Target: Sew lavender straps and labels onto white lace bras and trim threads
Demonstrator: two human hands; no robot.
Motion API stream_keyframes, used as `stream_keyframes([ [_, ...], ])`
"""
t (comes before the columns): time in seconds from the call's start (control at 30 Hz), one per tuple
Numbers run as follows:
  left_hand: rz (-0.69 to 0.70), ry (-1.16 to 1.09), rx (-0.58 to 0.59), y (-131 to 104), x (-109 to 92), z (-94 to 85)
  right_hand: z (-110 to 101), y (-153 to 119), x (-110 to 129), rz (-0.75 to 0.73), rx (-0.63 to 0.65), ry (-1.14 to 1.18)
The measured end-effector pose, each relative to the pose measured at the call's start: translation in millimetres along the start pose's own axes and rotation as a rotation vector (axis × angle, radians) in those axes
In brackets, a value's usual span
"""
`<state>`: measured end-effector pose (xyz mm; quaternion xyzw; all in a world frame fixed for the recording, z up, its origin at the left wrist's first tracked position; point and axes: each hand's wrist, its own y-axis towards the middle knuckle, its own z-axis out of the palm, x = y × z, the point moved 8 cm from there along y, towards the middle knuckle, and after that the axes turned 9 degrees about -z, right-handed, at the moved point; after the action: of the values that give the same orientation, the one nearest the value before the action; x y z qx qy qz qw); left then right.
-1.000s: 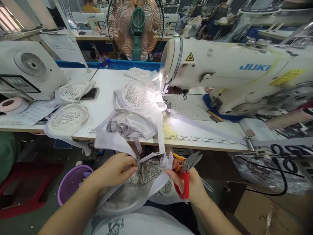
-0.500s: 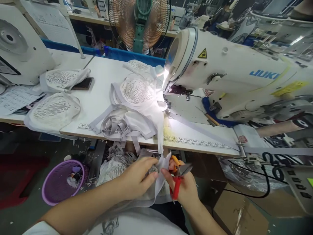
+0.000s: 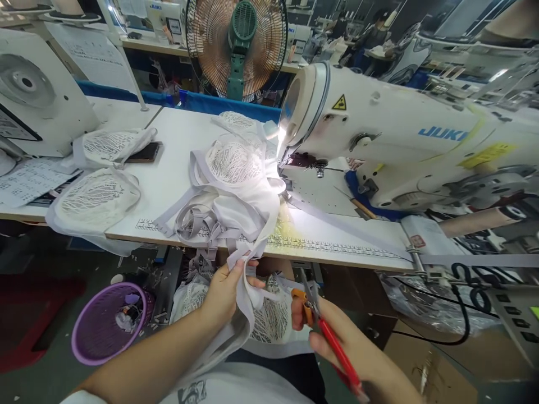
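Trimming of a white strap (image 3: 246, 264) at the lower centre of the frame.
The strap is pinched taut in the fingers of the left hand (image 3: 225, 289), just below the worktop (image 3: 168, 168) edge; red-handled snips (image 3: 320, 320) are gripped by the right hand (image 3: 337, 342), blades seemingly nearly closed beside it. A cut close to the pinch seems next, needing blades kept off the lace cup (image 3: 265, 320). Open room lies lower left, by the purple basket (image 3: 105, 325).
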<state>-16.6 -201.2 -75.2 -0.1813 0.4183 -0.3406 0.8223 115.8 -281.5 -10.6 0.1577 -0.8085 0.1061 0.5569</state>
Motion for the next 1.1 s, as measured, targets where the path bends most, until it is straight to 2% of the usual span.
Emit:
stream_keyframes([
  [0.07,0.023,-0.057,-0.048,-3,-4,-6.7,-1,4,-9,0.057,0.106,0.029],
  [0.2,0.031,-0.056,-0.067,-6,-9,-10.2,3,18,-24,0.133,0.266,-0.023],
  [0.47,0.032,0.051,-0.043,-5,-12,-10.5,5,42,-38,0.16,0.338,-0.222],
  [0.73,0.067,0.081,-0.02,-6,-13,-8.5,8,50,-39,0.082,0.226,-0.192],
  [0.93,0.09,0.033,-0.006,-6,-13,-11.3,17,51,-51,0.156,0.221,-0.069],
  [1.1,0.086,0.048,-0.014,-8,-11,-15.5,13,47,-45,0.146,0.08,0.03],
])
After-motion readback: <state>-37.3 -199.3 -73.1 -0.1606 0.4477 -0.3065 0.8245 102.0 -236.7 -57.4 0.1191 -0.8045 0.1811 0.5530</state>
